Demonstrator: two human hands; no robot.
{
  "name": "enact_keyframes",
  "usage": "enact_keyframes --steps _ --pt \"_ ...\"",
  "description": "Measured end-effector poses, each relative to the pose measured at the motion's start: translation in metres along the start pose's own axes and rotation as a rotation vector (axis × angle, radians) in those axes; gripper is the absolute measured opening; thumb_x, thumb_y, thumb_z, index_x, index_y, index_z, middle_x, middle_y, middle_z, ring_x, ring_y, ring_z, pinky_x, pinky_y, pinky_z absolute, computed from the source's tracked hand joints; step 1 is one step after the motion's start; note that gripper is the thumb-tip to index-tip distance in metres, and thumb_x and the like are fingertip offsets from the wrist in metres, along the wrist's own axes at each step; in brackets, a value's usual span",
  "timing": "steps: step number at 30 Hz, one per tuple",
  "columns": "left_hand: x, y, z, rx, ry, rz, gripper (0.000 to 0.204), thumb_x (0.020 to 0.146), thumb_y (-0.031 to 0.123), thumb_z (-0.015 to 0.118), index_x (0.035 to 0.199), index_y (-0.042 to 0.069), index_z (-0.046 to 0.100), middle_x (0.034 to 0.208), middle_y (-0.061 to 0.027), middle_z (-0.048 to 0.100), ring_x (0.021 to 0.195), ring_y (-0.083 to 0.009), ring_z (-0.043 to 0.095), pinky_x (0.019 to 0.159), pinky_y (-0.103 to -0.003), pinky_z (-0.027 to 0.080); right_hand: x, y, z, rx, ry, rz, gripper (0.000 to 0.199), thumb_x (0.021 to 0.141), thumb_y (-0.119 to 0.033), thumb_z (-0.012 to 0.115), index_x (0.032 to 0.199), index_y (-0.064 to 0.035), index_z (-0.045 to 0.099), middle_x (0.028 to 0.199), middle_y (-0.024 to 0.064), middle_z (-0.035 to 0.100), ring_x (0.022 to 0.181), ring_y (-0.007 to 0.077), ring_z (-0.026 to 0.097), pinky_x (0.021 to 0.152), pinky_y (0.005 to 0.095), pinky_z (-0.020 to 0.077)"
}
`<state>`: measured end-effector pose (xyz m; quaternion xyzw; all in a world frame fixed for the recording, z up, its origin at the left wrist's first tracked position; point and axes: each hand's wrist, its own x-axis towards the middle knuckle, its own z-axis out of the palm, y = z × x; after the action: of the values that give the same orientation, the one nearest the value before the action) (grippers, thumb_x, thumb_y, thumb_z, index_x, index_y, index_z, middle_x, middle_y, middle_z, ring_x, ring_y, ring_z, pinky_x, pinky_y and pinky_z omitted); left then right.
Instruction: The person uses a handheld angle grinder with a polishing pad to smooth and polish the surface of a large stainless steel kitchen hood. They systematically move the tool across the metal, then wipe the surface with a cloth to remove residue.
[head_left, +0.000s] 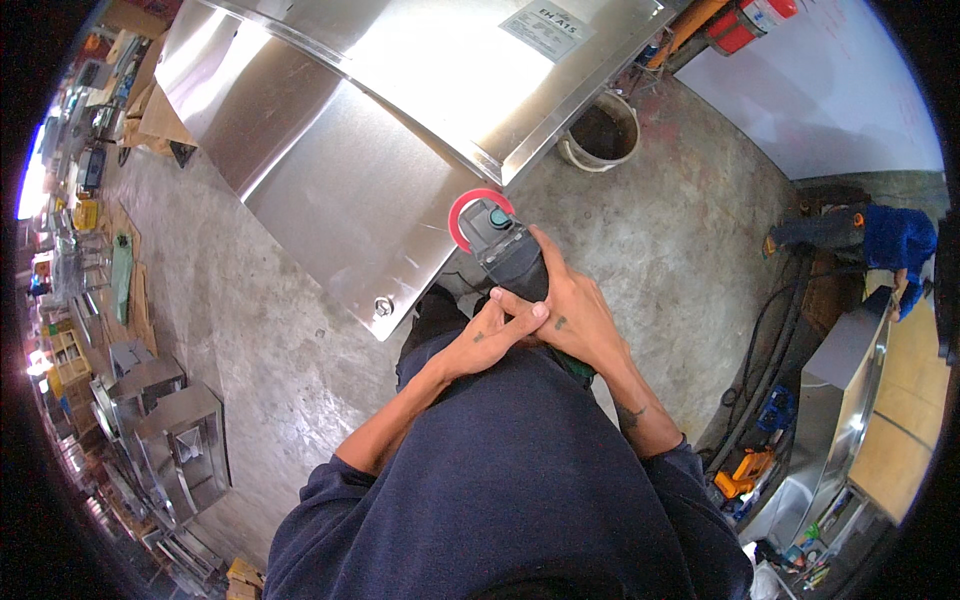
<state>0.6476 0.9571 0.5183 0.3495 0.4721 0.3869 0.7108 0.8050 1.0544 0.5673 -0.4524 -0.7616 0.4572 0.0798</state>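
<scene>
Close in front of my body I hold a dark angle grinder (514, 258) with a teal button on its head and a red-rimmed disc (460, 212). My right hand (580, 310) is wrapped round the body of the tool, its index finger stretched along the side. From the left, my left hand (492, 332) closes on the rear part, its thumb lying against the right hand; some of its fingers are hidden. The disc overlaps the corner area of a shiny sheet-metal piece (350, 190) in my view; whether they touch I cannot tell.
A large metal cabinet or panel (430, 70) with a label lies ahead. Beyond its right edge stands a bucket (602, 132). At the right, a person in blue (895, 240) bends near metal sheets; hoses (770, 350) run along the floor. Metal frames (185, 440) stand at the left.
</scene>
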Motion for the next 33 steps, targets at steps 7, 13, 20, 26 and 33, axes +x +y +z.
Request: enact_keyframes --steps 7,13,20,26,33 --pt "0.002 0.01 0.004 -0.045 0.012 0.003 0.065 0.11 0.059 0.062 0.115 -0.006 0.07 0.105 -0.0087 0.069 0.098 -0.0139 0.061 0.079 -0.032 0.051 0.002 -0.003 -0.006 0.027 -0.028 0.008 0.101 0.096 -0.057 0.076 0.162 0.0082 0.036 0.112 0.0384 0.073 0.103 0.0531 0.076 0.09 0.0546 0.0599" --pt "0.003 0.017 0.005 -0.002 0.001 -0.015 0.068 0.111 0.059 0.06 0.123 -0.007 0.067 0.112 -0.0119 0.069 0.105 -0.0178 0.064 0.088 -0.034 0.054 0.005 -0.008 -0.014 0.048 -0.05 0.026 0.1 0.097 -0.057 0.075 0.161 0.009 0.036 0.111 0.0393 0.072 0.104 0.055 0.074 0.09 0.0566 0.0586" --pt "-0.001 0.03 0.016 -0.124 0.021 -0.042 0.07 0.111 0.057 0.06 0.138 -0.008 0.057 0.131 -0.0152 0.065 0.12 -0.0215 0.063 0.099 -0.038 0.057 0.009 -0.013 -0.024 0.111 -0.076 0.11 0.101 0.094 -0.063 0.077 0.162 0.003 0.04 0.102 0.0358 0.075 0.103 0.0531 0.076 0.09 0.0544 0.0592" --pt "0.002 0.031 0.018 -0.193 0.019 -0.043 0.073 0.111 0.055 0.061 0.147 -0.008 0.052 0.139 -0.0186 0.063 0.135 -0.0281 0.061 0.108 -0.042 0.057 0.011 -0.013 -0.029 0.119 -0.111 0.13 0.105 0.092 -0.065 0.078 0.162 0.0042 0.04 0.105 0.0363 0.075 0.105 0.0511 0.077 0.091 0.0546 0.0591" --pt "0.001 0.025 0.014 -0.127 -0.013 -0.019 0.068 0.111 0.055 0.062 0.135 -0.009 0.062 0.126 -0.0167 0.069 0.12 -0.025 0.066 0.099 -0.039 0.057 0.006 -0.02 -0.029 0.072 -0.097 0.105 0.103 0.095 -0.063 0.075 0.161 0.0069 0.039 0.117 0.041 0.071 0.112 0.0551 0.074 0.096 0.057 0.0578"
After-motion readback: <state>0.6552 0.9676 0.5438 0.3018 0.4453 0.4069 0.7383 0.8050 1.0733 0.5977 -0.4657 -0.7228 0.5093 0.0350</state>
